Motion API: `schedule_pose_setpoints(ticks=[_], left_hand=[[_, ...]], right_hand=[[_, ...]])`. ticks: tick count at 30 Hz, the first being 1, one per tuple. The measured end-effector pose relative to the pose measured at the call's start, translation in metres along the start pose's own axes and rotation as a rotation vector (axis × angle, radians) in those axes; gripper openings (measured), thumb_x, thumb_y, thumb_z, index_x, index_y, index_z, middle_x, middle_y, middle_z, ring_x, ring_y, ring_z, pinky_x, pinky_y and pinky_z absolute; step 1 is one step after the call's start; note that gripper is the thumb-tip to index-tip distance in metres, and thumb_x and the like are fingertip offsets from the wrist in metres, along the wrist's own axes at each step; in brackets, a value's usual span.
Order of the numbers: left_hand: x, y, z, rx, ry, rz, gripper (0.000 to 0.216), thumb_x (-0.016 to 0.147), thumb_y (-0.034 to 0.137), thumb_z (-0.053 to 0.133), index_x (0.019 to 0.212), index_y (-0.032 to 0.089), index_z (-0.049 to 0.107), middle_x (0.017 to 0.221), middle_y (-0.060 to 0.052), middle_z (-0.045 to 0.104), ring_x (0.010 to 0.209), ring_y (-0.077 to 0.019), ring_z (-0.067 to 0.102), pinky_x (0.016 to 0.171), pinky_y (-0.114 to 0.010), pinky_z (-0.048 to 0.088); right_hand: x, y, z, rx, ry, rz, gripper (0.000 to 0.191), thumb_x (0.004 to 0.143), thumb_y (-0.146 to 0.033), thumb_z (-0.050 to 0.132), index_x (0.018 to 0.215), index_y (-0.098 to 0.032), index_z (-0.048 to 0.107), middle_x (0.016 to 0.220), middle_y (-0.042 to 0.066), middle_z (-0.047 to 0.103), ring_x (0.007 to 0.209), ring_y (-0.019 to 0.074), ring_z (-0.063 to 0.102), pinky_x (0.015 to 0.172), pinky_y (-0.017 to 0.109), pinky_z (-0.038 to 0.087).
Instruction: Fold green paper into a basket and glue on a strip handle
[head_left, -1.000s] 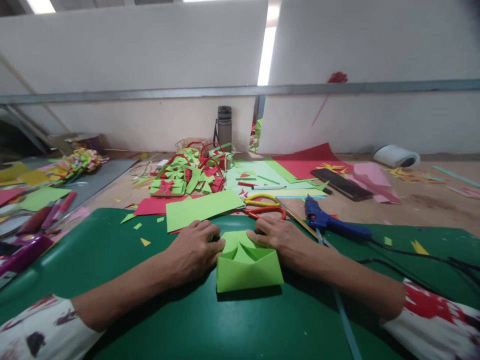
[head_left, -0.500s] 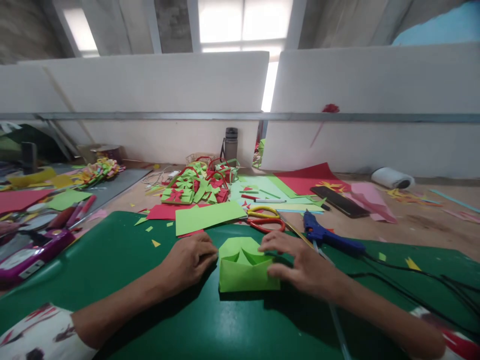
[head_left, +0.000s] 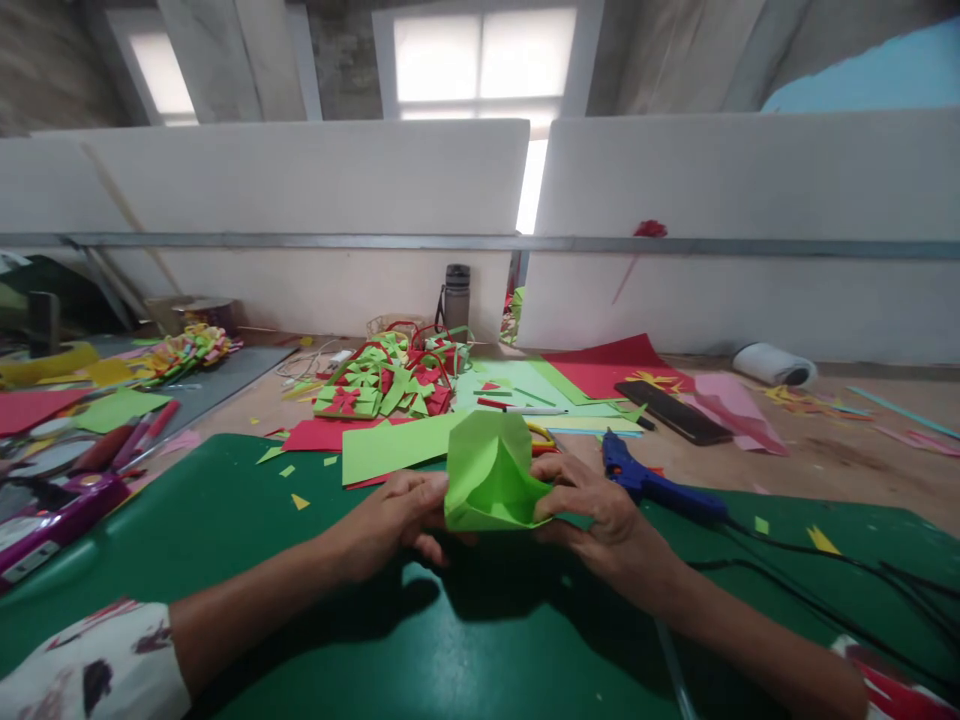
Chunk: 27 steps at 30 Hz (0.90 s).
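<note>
A folded green paper box (head_left: 491, 470), its pocket spread wide and its back flap standing up, is held just above the green mat (head_left: 442, 660). My left hand (head_left: 401, 520) grips its left side, thumb in front and fingers partly behind the paper. On the other side, my right hand (head_left: 592, 515) pinches the right edge, thumb and fingers closed on the paper. Behind the box lie a flat green paper sheet (head_left: 390, 448) and scissors with yellow and red handles (head_left: 541, 438), partly hidden by the box.
A blue glue gun (head_left: 660, 485) with a black cable rests to the right. Farther back are a phone (head_left: 671, 410), a heap of small green and red paper bags (head_left: 390, 375) and a bottle (head_left: 457, 295). A purple tool (head_left: 64, 525) lies at left.
Both hands have closed on the green paper box and raised it off the mat. Its pocket has opened out and its flap now stands upright.
</note>
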<state>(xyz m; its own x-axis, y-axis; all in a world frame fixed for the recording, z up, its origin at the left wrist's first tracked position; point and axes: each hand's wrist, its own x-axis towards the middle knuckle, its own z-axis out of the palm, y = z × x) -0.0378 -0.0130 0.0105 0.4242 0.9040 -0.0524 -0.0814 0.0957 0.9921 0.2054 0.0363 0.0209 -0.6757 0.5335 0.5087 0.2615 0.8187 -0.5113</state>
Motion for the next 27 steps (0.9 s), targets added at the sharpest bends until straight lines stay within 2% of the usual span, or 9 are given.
schedule_pose_setpoints(ticks=[3, 5, 9, 11, 15, 19, 23, 27], left_hand=[[0.014, -0.003, 0.002, -0.108, -0.045, -0.062, 0.047, 0.08, 0.051, 0.053, 0.097, 0.009, 0.064, 0.088, -0.015, 0.067, 0.078, -0.0244, 0.067, 0.052, -0.025, 0.05], [0.022, -0.002, 0.003, -0.149, -0.038, -0.069, 0.048, 0.078, 0.051, 0.055, 0.096, 0.008, 0.064, 0.084, -0.014, 0.068, 0.074, -0.0247, 0.067, 0.052, -0.026, 0.05], [0.031, 0.0, 0.005, -0.151, 0.094, -0.002, 0.048, 0.08, 0.052, 0.053, 0.104, 0.01, 0.061, 0.096, -0.014, 0.067, 0.08, -0.0224, 0.067, 0.06, -0.026, 0.051], [0.031, -0.001, 0.007, -0.128, 0.179, 0.018, 0.05, 0.081, 0.053, 0.053, 0.105, 0.01, 0.059, 0.101, -0.015, 0.066, 0.085, -0.0224, 0.066, 0.065, -0.027, 0.051], [0.029, -0.008, 0.011, -0.098, 0.218, 0.027, 0.051, 0.08, 0.057, 0.053, 0.101, 0.011, 0.06, 0.097, -0.012, 0.066, 0.089, -0.0231, 0.064, 0.073, -0.03, 0.052], [0.027, -0.014, 0.016, -0.112, 0.186, 0.055, 0.047, 0.079, 0.056, 0.055, 0.093, 0.011, 0.061, 0.084, -0.008, 0.066, 0.081, -0.0217, 0.064, 0.072, -0.031, 0.052], [0.024, -0.016, 0.019, -0.138, 0.161, 0.075, 0.044, 0.079, 0.055, 0.055, 0.085, 0.012, 0.062, 0.075, -0.005, 0.065, 0.072, -0.0189, 0.062, 0.07, -0.031, 0.051], [0.021, -0.016, 0.019, -0.08, 0.152, 0.066, 0.04, 0.08, 0.052, 0.055, 0.081, 0.012, 0.062, 0.074, -0.005, 0.064, 0.071, -0.0169, 0.061, 0.07, -0.029, 0.05]], right_hand=[[0.0, 0.009, -0.002, -0.005, -0.018, -0.035, 0.009, 0.081, -0.018, 0.062, 0.073, -0.021, 0.063, 0.099, 0.004, 0.057, 0.098, 0.0184, 0.055, 0.086, 0.034, 0.046], [0.001, 0.013, -0.004, -0.069, 0.031, -0.043, 0.004, 0.08, -0.019, 0.062, 0.082, -0.022, 0.063, 0.105, 0.005, 0.057, 0.103, 0.0199, 0.054, 0.088, 0.036, 0.046], [0.003, 0.009, -0.006, -0.289, 0.229, -0.073, 0.035, 0.08, -0.019, 0.062, 0.114, -0.022, 0.052, 0.115, 0.01, 0.055, 0.109, 0.0232, 0.051, 0.091, 0.041, 0.045], [0.005, 0.002, -0.002, -0.353, 0.252, -0.127, 0.037, 0.082, -0.022, 0.061, 0.117, -0.021, 0.049, 0.115, 0.011, 0.055, 0.11, 0.024, 0.051, 0.093, 0.042, 0.043], [0.013, -0.012, 0.015, -0.351, 0.21, -0.164, 0.033, 0.082, -0.026, 0.061, 0.112, -0.02, 0.052, 0.106, 0.011, 0.061, 0.104, 0.0253, 0.054, 0.092, 0.046, 0.042], [0.019, -0.022, 0.03, -0.324, 0.161, -0.073, 0.017, 0.078, -0.026, 0.064, 0.093, -0.018, 0.06, 0.09, 0.008, 0.066, 0.089, 0.024, 0.056, 0.084, 0.045, 0.042], [0.022, -0.028, 0.034, -0.343, 0.112, -0.022, 0.007, 0.079, -0.025, 0.063, 0.078, -0.018, 0.061, 0.077, 0.004, 0.064, 0.078, 0.0194, 0.054, 0.082, 0.041, 0.036], [0.02, -0.027, 0.033, -0.346, 0.058, -0.028, 0.02, 0.087, -0.023, 0.054, 0.067, -0.018, 0.058, 0.067, 0.0, 0.058, 0.071, 0.0156, 0.05, 0.076, 0.036, 0.034]])
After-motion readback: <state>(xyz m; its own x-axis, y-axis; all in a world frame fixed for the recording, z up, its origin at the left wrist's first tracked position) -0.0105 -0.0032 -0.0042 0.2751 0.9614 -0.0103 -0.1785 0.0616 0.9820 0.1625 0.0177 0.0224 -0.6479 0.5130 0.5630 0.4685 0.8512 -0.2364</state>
